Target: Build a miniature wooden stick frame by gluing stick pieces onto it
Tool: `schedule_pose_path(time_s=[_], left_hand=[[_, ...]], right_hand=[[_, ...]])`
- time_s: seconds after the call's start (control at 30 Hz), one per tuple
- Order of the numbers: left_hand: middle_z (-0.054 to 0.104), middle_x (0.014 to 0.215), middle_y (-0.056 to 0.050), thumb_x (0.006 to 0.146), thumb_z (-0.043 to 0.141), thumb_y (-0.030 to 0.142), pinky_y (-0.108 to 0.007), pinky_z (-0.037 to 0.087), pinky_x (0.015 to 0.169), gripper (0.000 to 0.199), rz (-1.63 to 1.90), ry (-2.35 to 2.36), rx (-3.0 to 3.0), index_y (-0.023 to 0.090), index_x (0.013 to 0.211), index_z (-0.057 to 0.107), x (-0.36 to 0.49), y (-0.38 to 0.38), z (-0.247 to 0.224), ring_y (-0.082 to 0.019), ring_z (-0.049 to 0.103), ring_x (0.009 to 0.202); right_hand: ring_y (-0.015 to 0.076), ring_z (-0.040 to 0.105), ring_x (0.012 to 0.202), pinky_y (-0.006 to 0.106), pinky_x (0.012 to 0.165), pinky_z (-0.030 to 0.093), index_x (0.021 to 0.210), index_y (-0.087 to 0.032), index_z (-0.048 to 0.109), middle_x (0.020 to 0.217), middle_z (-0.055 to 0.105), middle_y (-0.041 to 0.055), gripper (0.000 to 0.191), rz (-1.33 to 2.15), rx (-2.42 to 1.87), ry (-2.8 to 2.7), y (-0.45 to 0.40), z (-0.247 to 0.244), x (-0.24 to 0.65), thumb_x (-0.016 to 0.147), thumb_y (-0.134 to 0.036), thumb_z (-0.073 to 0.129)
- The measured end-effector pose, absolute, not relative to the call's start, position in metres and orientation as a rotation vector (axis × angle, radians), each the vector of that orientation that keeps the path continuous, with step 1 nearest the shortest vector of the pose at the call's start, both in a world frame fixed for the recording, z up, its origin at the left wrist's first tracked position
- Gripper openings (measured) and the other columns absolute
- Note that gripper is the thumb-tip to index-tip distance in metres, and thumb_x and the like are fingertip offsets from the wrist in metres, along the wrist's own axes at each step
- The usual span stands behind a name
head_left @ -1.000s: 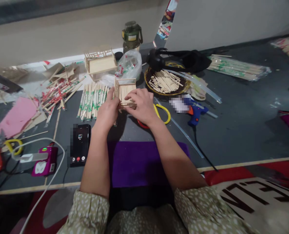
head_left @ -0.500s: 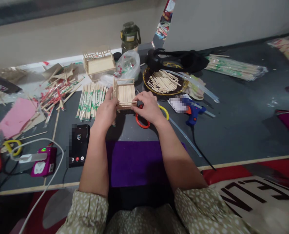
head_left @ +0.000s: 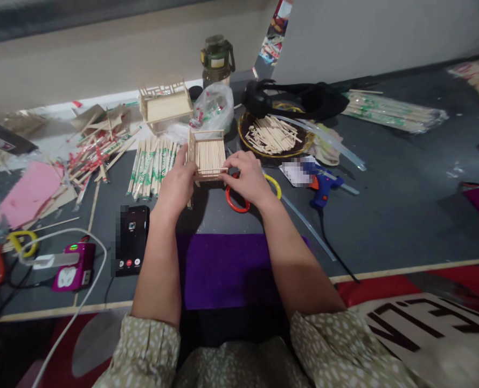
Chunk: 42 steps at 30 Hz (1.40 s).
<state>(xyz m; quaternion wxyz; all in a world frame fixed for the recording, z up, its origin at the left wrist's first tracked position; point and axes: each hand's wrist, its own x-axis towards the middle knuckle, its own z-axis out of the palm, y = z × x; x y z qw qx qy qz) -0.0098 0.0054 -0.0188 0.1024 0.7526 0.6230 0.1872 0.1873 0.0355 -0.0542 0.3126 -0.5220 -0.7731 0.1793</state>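
Between my hands sits a small model bed-like frame (head_left: 209,156) built of thin wooden sticks, with a slatted base and low railings. My left hand (head_left: 176,183) grips its left side, fingers along the side railing. At its front right corner, the thumb and fingers of my right hand (head_left: 245,175) pinch the frame. Scissors with red and yellow handles (head_left: 237,202) lie partly under my right hand. Wrapped chopsticks (head_left: 152,167) lie in a row beside my left hand. Farther back stands a larger stick model (head_left: 167,108) of similar build.
A dark basket (head_left: 243,141) of cut sticks is at the back. A blue glue gun (head_left: 324,188) lies right, its cord crossing the table edge. A phone (head_left: 132,237), a purple adapter (head_left: 73,269) and a white cable are at left. A purple cloth (head_left: 225,269) lies in front.
The view has shifted very slightly. Both hands keep their hold on the small stick frame, and my right fingers have barely moved at its corner.
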Motion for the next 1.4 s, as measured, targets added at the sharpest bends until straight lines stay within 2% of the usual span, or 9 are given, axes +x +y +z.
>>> schedule_pose_path(time_s=[0.23, 0.43, 0.63, 0.93, 1.07, 1.27, 1.4], left_hand=[[0.029, 0.17, -0.009, 0.09, 0.053, 0.009, -0.05, 0.053, 0.109, 0.014, 0.51, 1.836, 2.208, 0.021, 0.093, 0.061, -0.0096, 0.0052, -0.0145, -0.033, 0.057, 0.137], [0.028, 0.17, -0.013, 0.092, 0.059, 0.014, -0.052, 0.054, 0.107, 0.006, 0.516, 1.806, 2.242, 0.02, 0.092, 0.057, -0.0103, 0.0042, -0.0129, -0.037, 0.047, 0.146], [0.028, 0.169, -0.016, 0.093, 0.059, 0.013, -0.053, 0.053, 0.107, 0.007, 0.485, 1.795, 2.234, 0.019, 0.091, 0.057, -0.01, 0.0032, -0.0088, -0.038, 0.044, 0.148], [0.03, 0.169, -0.012, 0.093, 0.057, 0.012, -0.049, 0.056, 0.104, 0.008, 0.509, 1.808, 2.247, 0.02, 0.09, 0.058, -0.0112, 0.0049, -0.0132, -0.036, 0.046, 0.147], [0.031, 0.169, -0.01, 0.093, 0.057, 0.013, -0.05, 0.055, 0.106, 0.008, 0.52, 1.814, 2.241, 0.02, 0.09, 0.059, -0.0116, 0.0055, -0.0148, -0.035, 0.05, 0.144], [0.029, 0.17, -0.012, 0.093, 0.053, 0.013, -0.053, 0.052, 0.11, 0.009, 0.51, 1.811, 2.231, 0.019, 0.092, 0.06, -0.0111, 0.0054, -0.0137, -0.036, 0.048, 0.145], [0.028, 0.17, -0.011, 0.092, 0.053, 0.013, -0.053, 0.052, 0.109, 0.01, 0.501, 1.815, 2.228, 0.02, 0.093, 0.06, -0.0116, 0.0057, -0.014, -0.035, 0.054, 0.14]], right_hand=[[0.0288, 0.054, 0.106, 0.045, 0.089, 0.038, 0.081, -0.024, 0.068, 0.105, 0.068, 0.0058, 0.003, 0.509, -1.352, -2.005, 0.0377, -0.0562, 0.1886, 0.082, -0.023, 0.07], [0.0285, 0.055, 0.105, 0.045, 0.089, 0.04, 0.081, -0.025, 0.068, 0.104, 0.068, 0.0058, 0.003, 0.494, -1.331, -2.009, 0.0383, -0.0579, 0.1891, 0.083, -0.024, 0.069], [0.0282, 0.056, 0.106, 0.045, 0.089, 0.041, 0.082, -0.025, 0.069, 0.105, 0.067, 0.0059, 0.002, 0.486, -1.342, -2.027, 0.0388, -0.0576, 0.1896, 0.084, -0.024, 0.07], [0.0277, 0.057, 0.106, 0.045, 0.091, 0.042, 0.083, -0.024, 0.07, 0.104, 0.068, 0.0057, 0.003, 0.534, -1.308, -1.99, 0.0411, -0.0616, 0.19, 0.082, -0.022, 0.071], [0.0279, 0.057, 0.106, 0.046, 0.092, 0.043, 0.082, -0.025, 0.07, 0.104, 0.068, 0.0055, 0.003, 0.567, -1.294, -1.974, 0.042, -0.0619, 0.1906, 0.081, -0.022, 0.072], [0.027, 0.058, 0.106, 0.045, 0.094, 0.044, 0.08, -0.023, 0.07, 0.103, 0.068, 0.0052, 0.005, 0.586, -1.302, -1.958, 0.0421, -0.0611, 0.1901, 0.08, -0.02, 0.074], [0.0264, 0.058, 0.106, 0.045, 0.094, 0.044, 0.081, -0.023, 0.07, 0.103, 0.068, 0.0053, 0.003, 0.592, -1.296, -1.969, 0.0426, -0.0617, 0.1901, 0.082, -0.022, 0.073]])
